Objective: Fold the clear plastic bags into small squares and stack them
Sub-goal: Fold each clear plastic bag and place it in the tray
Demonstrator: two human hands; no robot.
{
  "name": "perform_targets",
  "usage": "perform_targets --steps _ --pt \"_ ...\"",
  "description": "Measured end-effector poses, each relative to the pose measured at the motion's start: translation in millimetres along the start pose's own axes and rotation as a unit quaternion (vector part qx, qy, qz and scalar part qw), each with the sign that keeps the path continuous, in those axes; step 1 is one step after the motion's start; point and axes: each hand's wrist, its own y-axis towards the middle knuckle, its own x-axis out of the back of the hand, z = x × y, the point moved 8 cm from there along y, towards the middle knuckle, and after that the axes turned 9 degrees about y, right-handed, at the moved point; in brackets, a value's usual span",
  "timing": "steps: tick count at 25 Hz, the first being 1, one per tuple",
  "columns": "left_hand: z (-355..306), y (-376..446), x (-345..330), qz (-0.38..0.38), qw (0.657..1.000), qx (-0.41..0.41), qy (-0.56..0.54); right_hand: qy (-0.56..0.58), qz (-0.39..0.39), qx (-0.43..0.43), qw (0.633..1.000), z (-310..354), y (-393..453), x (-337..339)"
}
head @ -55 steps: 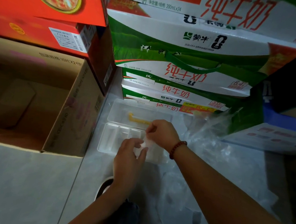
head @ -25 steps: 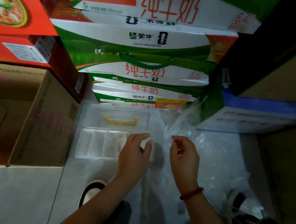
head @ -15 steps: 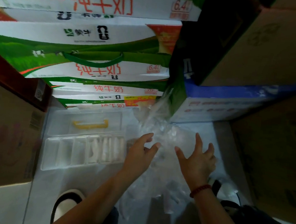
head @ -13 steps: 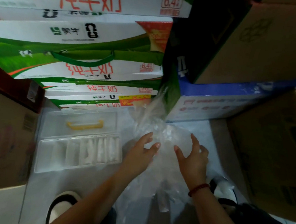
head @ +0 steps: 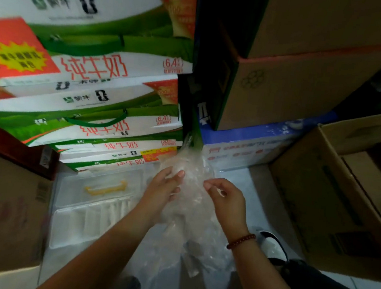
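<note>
Stacked behind everything are green-and-white milk cartons (head: 91, 102), flanked by brown cardboard boxes (head: 290, 84). On the floor (head: 246, 182) a heap of clear plastic bags (head: 192, 214) is seen, just right of a clear tray (head: 79, 224). One bag is gripped by the left hand (head: 160, 192) and pinched by the right hand (head: 225, 200).

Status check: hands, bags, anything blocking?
Left hand and right hand both gripping a crumpled clear bag, not folded yet. Divided tray to the left holds folded squares. Stacked cartons close behind.
</note>
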Motion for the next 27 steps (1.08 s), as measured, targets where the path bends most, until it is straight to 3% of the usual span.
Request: perform_targets --steps 4,8,10,15,18,23,27 --pt "-47.6 -24.7 18.2 -0.022 0.999 -0.04 -0.02 0.026 0.013 0.02 0.999 43.9 -2.4 3.4" --pt "-92.9 -64.7 44.1 -0.044 0.996 -0.064 -0.049 0.067 -0.071 -0.006 0.995 86.7 -11.0 33.8" --pt "-114.2 -85.6 55.7 -0.048 0.995 -0.076 -0.052 0.062 -0.074 -0.005 0.995 110.4 -15.6 42.2" --pt "-152.8 -140.5 78.4 -0.063 0.994 -0.088 -0.028 -0.016 0.082 0.013 0.996 166.2 -33.2 25.5" --pt "-163.7 -172.6 92.2 -0.078 0.993 -0.086 -0.011 -0.063 0.12 0.054 0.989 209.6 -55.2 22.0" --pt "-190.6 -238.6 101.8 -0.176 0.969 -0.152 0.088 0.024 0.296 0.048 0.954 272.8 -113.4 -8.0" --pt "-207.6 -285.3 95.1 -0.207 0.947 -0.22 0.105 0.024 0.264 0.098 0.959 311.0 -132.9 -9.5"
